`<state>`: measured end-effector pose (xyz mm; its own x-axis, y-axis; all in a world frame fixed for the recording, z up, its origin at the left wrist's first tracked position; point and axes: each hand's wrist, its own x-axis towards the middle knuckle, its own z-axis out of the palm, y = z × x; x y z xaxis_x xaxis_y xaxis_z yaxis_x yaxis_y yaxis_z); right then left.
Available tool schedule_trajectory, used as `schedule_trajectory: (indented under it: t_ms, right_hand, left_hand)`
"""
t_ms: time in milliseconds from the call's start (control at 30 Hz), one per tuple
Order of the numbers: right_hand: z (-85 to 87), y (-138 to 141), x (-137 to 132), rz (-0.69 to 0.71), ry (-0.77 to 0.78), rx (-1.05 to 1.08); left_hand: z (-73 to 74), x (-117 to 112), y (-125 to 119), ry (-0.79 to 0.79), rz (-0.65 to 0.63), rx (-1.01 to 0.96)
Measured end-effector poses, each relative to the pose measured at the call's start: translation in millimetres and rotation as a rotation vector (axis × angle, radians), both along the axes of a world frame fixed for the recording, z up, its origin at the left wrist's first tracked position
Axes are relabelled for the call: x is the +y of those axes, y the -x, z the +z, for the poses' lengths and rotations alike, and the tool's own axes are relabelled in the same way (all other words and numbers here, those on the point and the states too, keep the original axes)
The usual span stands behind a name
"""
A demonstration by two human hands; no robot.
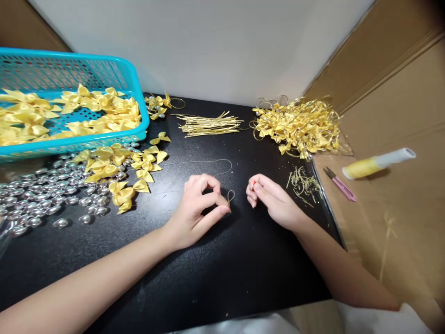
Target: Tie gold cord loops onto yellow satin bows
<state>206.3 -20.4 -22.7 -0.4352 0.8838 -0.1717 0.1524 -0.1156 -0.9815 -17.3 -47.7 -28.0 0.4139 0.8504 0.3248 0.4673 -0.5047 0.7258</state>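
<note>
Over the black table, my left hand (pixel 200 211) pinches a thin gold cord bent into a small loop (pixel 231 196) between thumb and forefinger. To its right, my right hand (pixel 273 199) is closed, thumb pressed against curled fingers. Something small and red (pixel 253 185) shows at those fingertips; what it is cannot be made out. A fine clear thread (pixel 212 161) curves across the table behind my left hand, towards a group of yellow ribbon bows (pixel 122 195). Behind my hands lies a bundle of cut gold cords (pixel 210 125).
At the left a turquoise basket (pixel 137 88) holds yellow bows, with many silver beads (pixel 45 199) before it. A heap of bows with gold loops (pixel 299 125) lies back right. Nearby are cord scraps (pixel 303 184), pink-handled snips (pixel 340 184) and a yellow-and-white tube (pixel 377 163) on cardboard.
</note>
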Motion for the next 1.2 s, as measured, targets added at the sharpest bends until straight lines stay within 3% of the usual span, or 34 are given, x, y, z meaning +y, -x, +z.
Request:
schedule_trajectory:
  t_ms: [133,233,700,933,1033,1100,1200]
  right_hand:
    - [-0.4,8.7,-5.8,0.072,0.196,0.137]
    - [1.1,11.6,-7.0,0.138,0.257,0.171]
    - [-2.2,19.5,-9.8,0.095,0.208,0.123]
    - [1.5,16.4,-7.5,-0.034,0.147,0.037]
    - [4.5,14.7,-6.6,-0.085,0.092,0.012]
    - [7.0,14.4,-6.3,-0.105,0.049,-0.01]
    - [11.1,15.4,-6.4,-0.125,-0.023,-0.046]
  left_hand:
    - [0.2,-1.2,-1.1,-0.031,-0.009,0.047]
    - [-0.4,-1.2,-1.1,-0.042,-0.026,0.069]
    - [0.1,-1.1,-1.8,-0.077,-0.07,0.107]
    - [-2.8,-0.2,-2.5,-0.098,-0.033,0.169]
    - [9.4,15.4,16.7,-0.102,-0.133,0.287]
    - [26.1,28.2,35.1,-0.029,-0.303,0.419]
    - [52.3,37.5,46.3,-0.002,-0.112,0.346]
